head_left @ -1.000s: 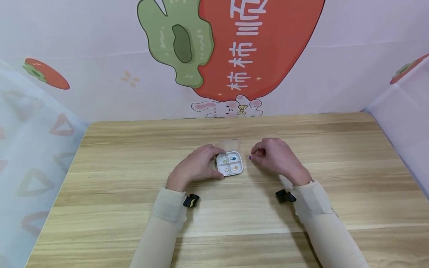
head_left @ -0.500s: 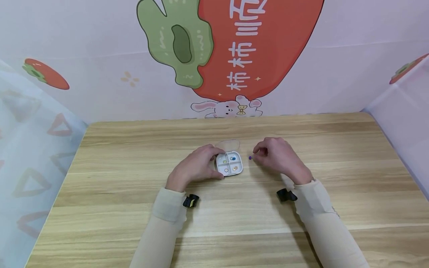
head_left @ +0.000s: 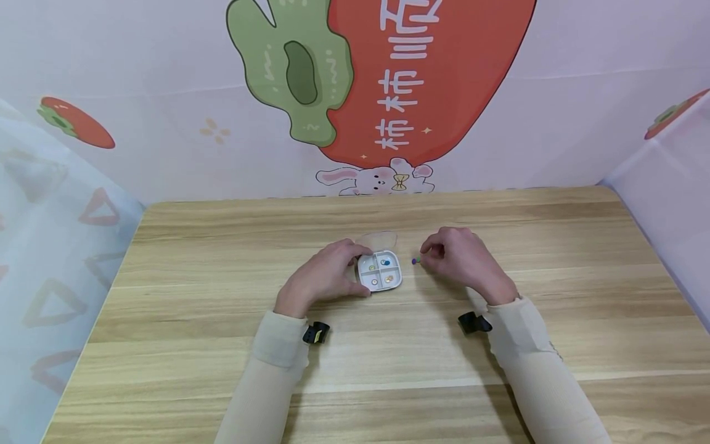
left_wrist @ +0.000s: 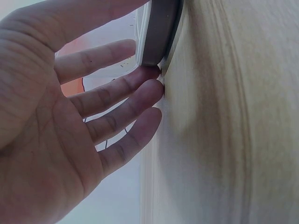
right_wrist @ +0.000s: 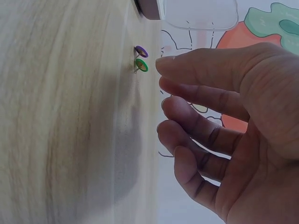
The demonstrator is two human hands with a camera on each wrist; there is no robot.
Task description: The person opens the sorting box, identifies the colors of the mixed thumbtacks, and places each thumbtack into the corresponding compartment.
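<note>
Left hand: thumb and fingers curved partway round the edges of a white, rounded-square plastic case, gripping it on the pale wood-grain surface. Hand and case unchanged over the last second. Case is divided in four; each compartment holds small pieces, blue in the far right one, others too small to identify. Clear lid open at the far side.

Right of the case, side by side on the surface: purple round-headed pin and green round-headed pin. Head view a second ago showed only purple at the fingertips; green now shows too.

Right hand: shifted slightly rightward since then; fingers loosely bent, thumb and index tips close together, nothing held, just beside the pins.
</note>
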